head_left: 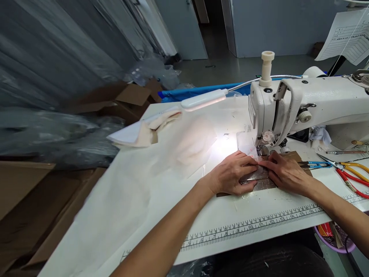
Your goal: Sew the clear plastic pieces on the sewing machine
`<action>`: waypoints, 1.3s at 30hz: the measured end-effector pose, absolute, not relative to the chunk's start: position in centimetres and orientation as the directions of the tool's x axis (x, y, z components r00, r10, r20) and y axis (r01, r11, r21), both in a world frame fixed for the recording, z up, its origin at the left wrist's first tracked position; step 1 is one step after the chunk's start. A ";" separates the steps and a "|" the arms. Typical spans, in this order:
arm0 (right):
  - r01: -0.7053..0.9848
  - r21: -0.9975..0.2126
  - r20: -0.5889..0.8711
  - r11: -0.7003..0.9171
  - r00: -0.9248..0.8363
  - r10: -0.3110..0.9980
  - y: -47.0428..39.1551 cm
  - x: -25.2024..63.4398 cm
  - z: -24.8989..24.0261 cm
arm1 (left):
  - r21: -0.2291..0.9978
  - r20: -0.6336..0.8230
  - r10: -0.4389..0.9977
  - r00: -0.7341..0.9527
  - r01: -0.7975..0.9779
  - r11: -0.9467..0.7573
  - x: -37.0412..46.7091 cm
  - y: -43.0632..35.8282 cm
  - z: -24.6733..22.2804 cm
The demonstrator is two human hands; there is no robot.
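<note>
Under the needle of the white sewing machine (291, 104), a small grey-brown fabric piece (259, 180) lay flat on the white table (144, 200), pinned there by both hands so it could feed straight. Her left hand (230, 173) pressed down with fingers spread, grasping nothing; the right hand (285, 173) did likewise, fingertips meeting near the presser foot. A gooseneck lamp (203, 100) lit that spot, and scissors (348, 173) waited within reach at the right.

Single head-worn view, looking forward and down from the seated person's position across the white worktop (138, 192). The sewing machine (311, 104) stands close, upper right; both forearms enter from the lower edge. No second view overlaps it.
</note>
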State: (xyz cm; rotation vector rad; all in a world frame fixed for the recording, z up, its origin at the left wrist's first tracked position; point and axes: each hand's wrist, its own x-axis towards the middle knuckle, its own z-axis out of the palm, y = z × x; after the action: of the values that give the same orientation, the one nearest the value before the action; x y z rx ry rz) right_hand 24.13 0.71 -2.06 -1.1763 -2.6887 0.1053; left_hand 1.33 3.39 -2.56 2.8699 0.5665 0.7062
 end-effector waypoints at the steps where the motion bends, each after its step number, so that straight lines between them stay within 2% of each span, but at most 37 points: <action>1: 0.729 -0.139 0.142 0.670 -0.655 0.742 0.7 24.0 -2.0 | 0.213 0.425 0.389 0.817 0.328 -0.920 1.3 3.4 -2.6; 5: 0.741 -0.134 0.113 0.658 -0.648 0.753 0.8 23.8 -1.8 | 0.195 0.435 0.404 0.805 0.354 -0.915 1.4 3.4 -2.5; 9: 0.714 -0.176 0.154 0.678 -0.660 0.735 0.6 23.9 -1.9 | 0.157 0.407 0.434 0.804 0.406 -0.900 1.5 3.2 -2.4; 13: 0.717 -0.170 0.168 0.676 -0.655 0.737 0.4 23.9 -2.1 | 0.096 0.399 0.441 0.804 0.442 -0.892 1.6 3.1 -2.5; 17: 0.730 -0.173 0.161 0.661 -0.641 0.751 0.5 23.8 -2.3 | 0.089 0.377 0.463 0.802 0.466 -0.880 1.6 3.3 -2.7; 24: 0.753 -0.136 0.055 0.644 -0.643 0.764 0.7 23.6 -2.0 | 0.070 0.310 0.502 0.807 0.508 -0.859 1.6 3.6 -2.7; 30: 0.767 -0.141 0.027 0.626 -0.629 0.777 1.0 23.3 -1.5 | 0.061 0.277 0.525 0.805 0.530 -0.846 1.7 3.9 -2.3; 34: 0.746 -0.246 0.043 0.618 -0.629 0.776 1.3 23.8 -1.3 | 0.052 0.264 0.541 0.799 0.548 -0.835 1.7 4.0 -2.3; 39: 0.712 -0.498 0.054 0.496 -0.546 0.836 2.5 25.2 -0.8 | 0.050 0.229 0.564 0.793 0.569 -0.821 1.6 4.2 -2.2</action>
State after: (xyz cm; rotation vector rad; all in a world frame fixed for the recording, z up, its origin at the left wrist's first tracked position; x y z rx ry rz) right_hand 25.16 2.55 -0.78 -1.3071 -2.4558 0.6173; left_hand 1.60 4.17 -2.16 2.9950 0.9459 0.3723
